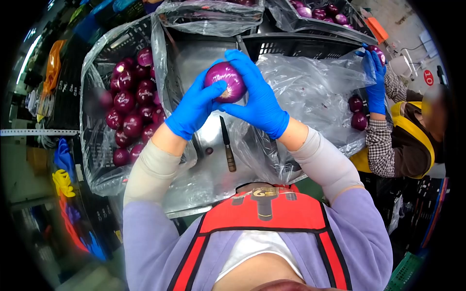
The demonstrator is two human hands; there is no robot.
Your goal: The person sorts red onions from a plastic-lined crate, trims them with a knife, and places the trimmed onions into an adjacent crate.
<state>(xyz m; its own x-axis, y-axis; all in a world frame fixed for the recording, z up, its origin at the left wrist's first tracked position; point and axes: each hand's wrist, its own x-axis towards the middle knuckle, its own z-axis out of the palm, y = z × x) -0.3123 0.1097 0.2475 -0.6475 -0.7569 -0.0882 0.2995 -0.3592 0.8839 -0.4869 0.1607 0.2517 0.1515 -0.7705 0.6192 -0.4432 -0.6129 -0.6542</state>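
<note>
A large, shiny red onion (224,77) is held up between my two blue-gloved hands. My left hand (193,107) grips its left side, with the thumb across the front. Around its right side curves my right hand (259,99), fingers over the top and thumb below. Beneath the hands, a small knife (227,145) with a dark blade and brown handle lies on the metal work surface (206,167). To the left, a plastic-lined black crate (90,155) contains several peeled red onions (132,104).
A second plastic-lined crate (291,48) is at the right, with two red onions (357,111) visible near its far side. A co-worker's gloved hand (374,85) holds another onion (376,52) there. More lined crates (208,18) stand at the back.
</note>
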